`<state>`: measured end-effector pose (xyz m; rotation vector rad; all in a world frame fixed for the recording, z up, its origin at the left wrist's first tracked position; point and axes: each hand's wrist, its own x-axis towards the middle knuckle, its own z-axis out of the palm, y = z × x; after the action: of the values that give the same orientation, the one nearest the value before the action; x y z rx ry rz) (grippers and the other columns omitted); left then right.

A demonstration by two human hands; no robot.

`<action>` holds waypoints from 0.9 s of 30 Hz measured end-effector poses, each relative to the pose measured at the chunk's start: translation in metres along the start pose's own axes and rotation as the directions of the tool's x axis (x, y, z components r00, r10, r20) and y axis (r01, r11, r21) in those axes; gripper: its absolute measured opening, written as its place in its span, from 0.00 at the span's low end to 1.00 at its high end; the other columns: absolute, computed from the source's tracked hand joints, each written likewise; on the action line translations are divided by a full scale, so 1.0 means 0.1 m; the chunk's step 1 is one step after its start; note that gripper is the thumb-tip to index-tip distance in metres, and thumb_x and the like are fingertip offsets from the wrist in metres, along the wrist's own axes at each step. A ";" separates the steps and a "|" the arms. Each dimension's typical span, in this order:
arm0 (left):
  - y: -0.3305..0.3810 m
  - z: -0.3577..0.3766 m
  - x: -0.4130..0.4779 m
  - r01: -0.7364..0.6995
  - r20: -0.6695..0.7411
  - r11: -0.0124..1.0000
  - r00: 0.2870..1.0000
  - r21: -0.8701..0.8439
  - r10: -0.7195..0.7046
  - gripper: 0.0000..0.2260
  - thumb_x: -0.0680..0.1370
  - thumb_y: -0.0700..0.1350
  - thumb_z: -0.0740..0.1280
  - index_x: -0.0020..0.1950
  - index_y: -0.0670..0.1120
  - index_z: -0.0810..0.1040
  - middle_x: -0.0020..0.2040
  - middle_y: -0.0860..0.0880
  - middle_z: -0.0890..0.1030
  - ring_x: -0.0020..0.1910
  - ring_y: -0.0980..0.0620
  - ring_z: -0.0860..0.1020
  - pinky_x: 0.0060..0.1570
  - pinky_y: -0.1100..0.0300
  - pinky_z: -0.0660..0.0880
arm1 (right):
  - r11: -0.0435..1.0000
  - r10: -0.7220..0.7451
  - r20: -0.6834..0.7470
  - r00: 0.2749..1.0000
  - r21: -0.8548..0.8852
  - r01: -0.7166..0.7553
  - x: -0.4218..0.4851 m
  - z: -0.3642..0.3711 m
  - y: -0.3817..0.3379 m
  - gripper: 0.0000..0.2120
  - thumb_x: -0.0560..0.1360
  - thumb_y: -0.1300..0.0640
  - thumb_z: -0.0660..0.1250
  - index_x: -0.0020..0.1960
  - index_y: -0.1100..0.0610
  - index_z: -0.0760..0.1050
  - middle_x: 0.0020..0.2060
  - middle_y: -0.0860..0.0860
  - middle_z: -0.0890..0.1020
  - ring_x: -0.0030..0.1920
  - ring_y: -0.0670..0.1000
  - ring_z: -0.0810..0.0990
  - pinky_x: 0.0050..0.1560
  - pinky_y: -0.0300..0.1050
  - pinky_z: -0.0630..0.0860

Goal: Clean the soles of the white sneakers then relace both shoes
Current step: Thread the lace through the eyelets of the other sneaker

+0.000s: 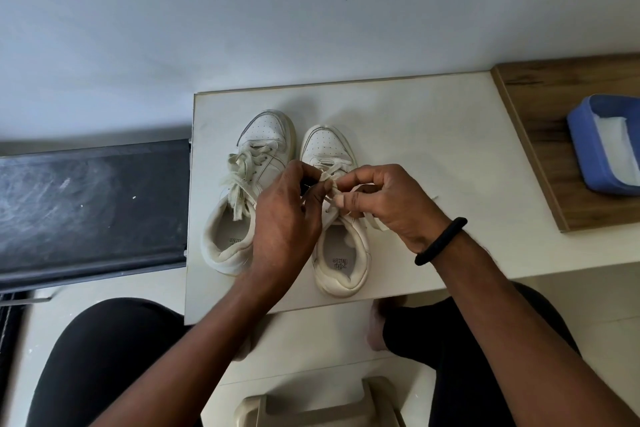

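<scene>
Two white sneakers stand side by side, toes away from me, on a white table (433, 135). The left sneaker (263, 142) has its cream lace threaded, with loose ends draped over the tongue. Over the right sneaker (327, 146), my left hand (284, 218) and my right hand (384, 201) both pinch parts of its cream lace (329, 177) above the eyelets. A flat end of that lace trails off under my right hand. My hands hide most of the right sneaker's tongue.
A blue tub (588, 149) holding something white sits on a wooden board (540, 107) at the right. A dark panel (93, 204) lies left of the table. My knees are below the table's front edge, and a beige stool (311, 406) stands between them.
</scene>
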<state>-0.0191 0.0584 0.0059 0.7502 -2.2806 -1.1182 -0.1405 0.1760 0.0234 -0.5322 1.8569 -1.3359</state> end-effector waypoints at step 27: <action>0.08 -0.14 0.12 0.500 0.284 0.786 0.863 -0.363 -0.418 0.07 0.81 0.45 0.73 0.46 0.44 0.79 0.36 0.51 0.84 0.34 0.57 0.82 0.39 0.58 0.80 | 0.712 -0.536 -0.246 0.808 -0.645 0.276 -0.11 0.05 0.02 0.08 0.72 0.61 0.76 0.48 0.55 0.81 0.48 0.49 0.78 0.48 0.46 0.78 0.46 0.35 0.75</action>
<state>-0.0204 0.0467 0.0221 1.0882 -1.9164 -1.9166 -0.1296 0.1815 0.0246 -1.1192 2.6587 -1.1910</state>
